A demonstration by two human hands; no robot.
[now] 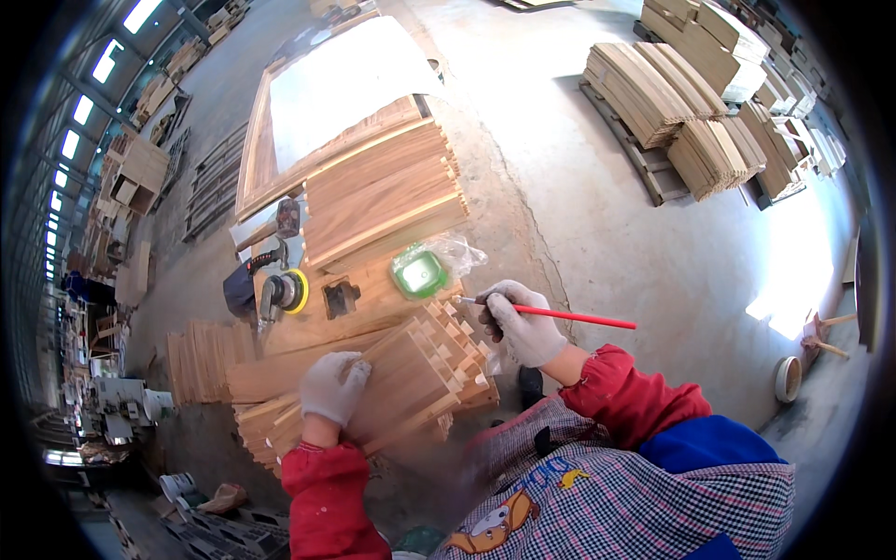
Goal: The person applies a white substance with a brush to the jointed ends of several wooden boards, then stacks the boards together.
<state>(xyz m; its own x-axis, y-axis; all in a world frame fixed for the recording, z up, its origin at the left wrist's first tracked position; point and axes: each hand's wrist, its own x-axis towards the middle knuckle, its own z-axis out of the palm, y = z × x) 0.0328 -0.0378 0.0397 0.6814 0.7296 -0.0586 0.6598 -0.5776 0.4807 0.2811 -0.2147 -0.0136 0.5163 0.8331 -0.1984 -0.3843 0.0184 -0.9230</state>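
Observation:
My right hand (525, 327), in a whitish work glove, is closed round a thin red-handled brush (588, 319). The brush tip points left, close to the notched end of a stack of wooden boards (411, 359). My left hand (333, 387), also gloved, lies on the top board with the thumb apart from the fingers; it seems to rest there rather than grip. Beyond the stack stands a green-rimmed plastic tub (419, 272) with pale contents, a crumpled clear plastic bag (457, 254) beside it.
A sander with a yellow-edged pad (291, 291) lies left of the tub. Behind it sits a second board stack (383, 191) with jointed ends. More boards (210, 359) stand at the left. Pallets of planks (644, 98) are on the floor at far right, and a white bucket (788, 379) nearer.

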